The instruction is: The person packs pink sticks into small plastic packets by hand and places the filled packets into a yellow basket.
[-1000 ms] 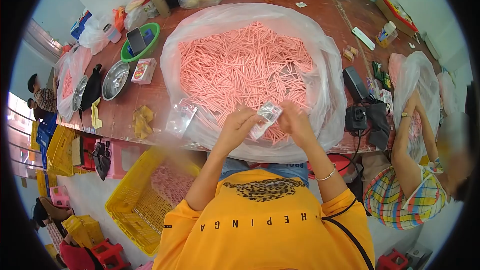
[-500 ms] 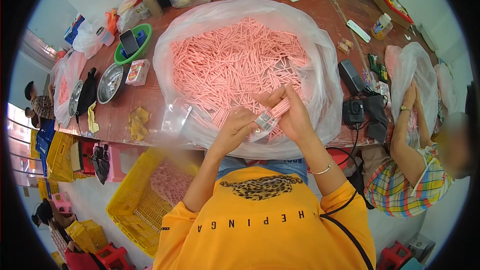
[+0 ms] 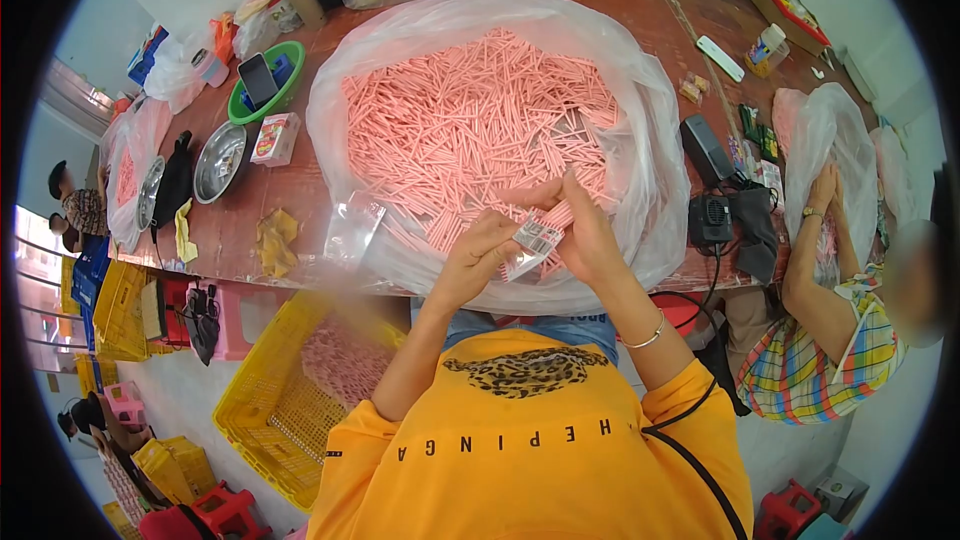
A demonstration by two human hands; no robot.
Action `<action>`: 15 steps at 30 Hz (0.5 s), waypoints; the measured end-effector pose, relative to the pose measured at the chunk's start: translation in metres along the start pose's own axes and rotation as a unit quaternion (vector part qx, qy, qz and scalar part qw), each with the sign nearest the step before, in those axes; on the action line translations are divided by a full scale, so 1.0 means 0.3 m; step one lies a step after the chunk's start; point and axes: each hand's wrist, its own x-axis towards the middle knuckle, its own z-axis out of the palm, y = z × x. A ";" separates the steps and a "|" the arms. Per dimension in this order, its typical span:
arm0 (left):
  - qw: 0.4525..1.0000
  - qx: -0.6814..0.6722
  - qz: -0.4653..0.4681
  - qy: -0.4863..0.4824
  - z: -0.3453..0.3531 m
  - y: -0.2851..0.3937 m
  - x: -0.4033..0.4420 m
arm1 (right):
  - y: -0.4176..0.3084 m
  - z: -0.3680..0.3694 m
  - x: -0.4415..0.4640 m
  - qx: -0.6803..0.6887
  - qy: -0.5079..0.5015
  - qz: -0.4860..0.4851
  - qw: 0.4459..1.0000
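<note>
My left hand (image 3: 474, 258) pinches the edge of a small clear printed plastic bag (image 3: 538, 238). My right hand (image 3: 592, 242) closes around a bundle of thin pink sticks (image 3: 563, 214), whose lower ends lie at the bag or inside it; which one I cannot tell. Both hands are over the near side of a large translucent plastic sack (image 3: 655, 120), spread wide and filled with a heap of loose pink sticks (image 3: 470, 130). Another flat clear bag (image 3: 352, 230) lies at the sack's near left edge.
Left on the red table (image 3: 330, 155) are a metal bowl (image 3: 222, 162), a small box (image 3: 275, 140) and a green basin (image 3: 293, 90) with a phone. A black device (image 3: 709, 221) with a cable stands right. A yellow crate (image 3: 285, 420) sits below. A co-worker (image 3: 820, 350) works at right.
The printed bag has shifted slightly and covers more of the stick bundle. Both hands stay close together in nearly the same place.
</note>
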 end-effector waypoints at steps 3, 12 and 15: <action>0.999 -0.026 -0.023 0.006 0.012 -0.021 -0.010 | 0.010 -0.007 -0.035 -0.204 -0.026 0.021 0.978; 0.994 -0.055 -0.019 0.095 0.028 -0.065 0.020 | -0.003 -0.012 -0.069 -0.434 0.079 0.075 0.894; 0.991 -0.025 -0.015 0.127 0.038 -0.049 0.040 | 0.030 -0.083 -0.047 -0.612 0.046 -0.118 0.781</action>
